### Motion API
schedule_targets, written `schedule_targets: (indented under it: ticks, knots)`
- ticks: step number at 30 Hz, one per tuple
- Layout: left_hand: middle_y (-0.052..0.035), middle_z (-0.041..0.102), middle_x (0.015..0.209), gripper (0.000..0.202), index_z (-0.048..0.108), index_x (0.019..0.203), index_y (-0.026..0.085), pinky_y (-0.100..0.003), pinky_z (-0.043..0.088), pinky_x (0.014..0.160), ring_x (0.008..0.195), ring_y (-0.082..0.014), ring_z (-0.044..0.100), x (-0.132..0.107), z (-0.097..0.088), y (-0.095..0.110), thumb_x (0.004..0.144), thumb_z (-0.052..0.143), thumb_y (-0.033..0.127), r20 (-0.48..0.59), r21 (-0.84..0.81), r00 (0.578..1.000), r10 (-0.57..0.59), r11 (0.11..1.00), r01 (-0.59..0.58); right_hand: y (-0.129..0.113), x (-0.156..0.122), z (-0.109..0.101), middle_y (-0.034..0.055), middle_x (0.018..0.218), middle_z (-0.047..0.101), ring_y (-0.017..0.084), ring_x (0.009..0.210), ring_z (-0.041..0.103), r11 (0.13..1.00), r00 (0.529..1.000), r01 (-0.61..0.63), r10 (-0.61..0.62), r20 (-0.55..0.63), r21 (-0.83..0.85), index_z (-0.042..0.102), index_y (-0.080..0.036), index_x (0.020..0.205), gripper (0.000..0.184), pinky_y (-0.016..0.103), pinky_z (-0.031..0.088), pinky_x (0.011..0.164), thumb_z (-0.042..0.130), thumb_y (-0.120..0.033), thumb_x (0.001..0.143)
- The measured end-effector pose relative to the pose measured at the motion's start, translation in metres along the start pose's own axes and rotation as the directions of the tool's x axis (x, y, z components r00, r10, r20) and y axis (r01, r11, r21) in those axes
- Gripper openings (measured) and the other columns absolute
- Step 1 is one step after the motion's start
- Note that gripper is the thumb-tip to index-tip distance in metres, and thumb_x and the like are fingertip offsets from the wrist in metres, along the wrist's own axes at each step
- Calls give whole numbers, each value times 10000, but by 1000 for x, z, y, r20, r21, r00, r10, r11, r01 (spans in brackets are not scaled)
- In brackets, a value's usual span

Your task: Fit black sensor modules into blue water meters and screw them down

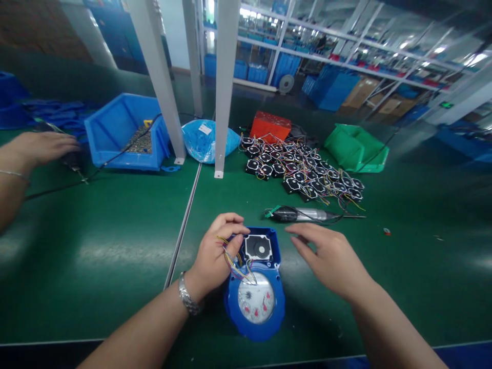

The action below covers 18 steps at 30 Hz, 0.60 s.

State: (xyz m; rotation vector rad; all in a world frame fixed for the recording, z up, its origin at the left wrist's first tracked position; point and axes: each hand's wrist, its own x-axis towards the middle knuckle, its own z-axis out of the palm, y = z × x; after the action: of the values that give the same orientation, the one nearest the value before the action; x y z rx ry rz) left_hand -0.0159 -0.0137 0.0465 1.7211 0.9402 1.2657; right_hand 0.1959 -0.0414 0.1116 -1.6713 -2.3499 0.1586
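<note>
A blue water meter lies on the green bench in front of me, with red pointers on its round dial. In the square box at its top sits a black module with a white outline. Thin coloured wires loop out over the box's left side and down to the dial. My left hand is closed around the upper left of the box, its thumb against the wires. Right of the box, my right hand hovers with thumb and forefinger apart, holding nothing. Just beyond it lies an electric screwdriver.
Several wired black modules are heaped beyond the screwdriver, between a red bin and a green bin. White posts rise from the bench. Left stands a blue bin of screws, where another person's hand covers a dark tool.
</note>
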Motion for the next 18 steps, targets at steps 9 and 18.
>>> schedule_targets:
  ticks: [9, 18]
  knots:
    - [-81, 634, 1015, 316, 572, 1062, 185, -355, 486, 806, 912, -211, 601, 16, -15, 6, 752, 580, 251, 297, 78, 932, -210, 978, 195, 58, 13, 41, 53, 1189, 482, 150, 1112, 457, 976, 991, -36, 62, 120, -214, 553, -113, 1151, 317, 289, 376, 1026, 488, -103, 841]
    - [-123, 602, 1097, 551, 548, 1151, 148, -366, 431, 835, 981, -285, 562, 69, -6, 43, 688, 629, 436, 606, 627, 692, -392, 771, -113, 73, 35, 49, 128, 1064, 488, 195, 1028, 471, 906, 950, -130, 230, 211, -402, 490, -41, 1136, 313, 342, 412, 932, 443, -26, 828]
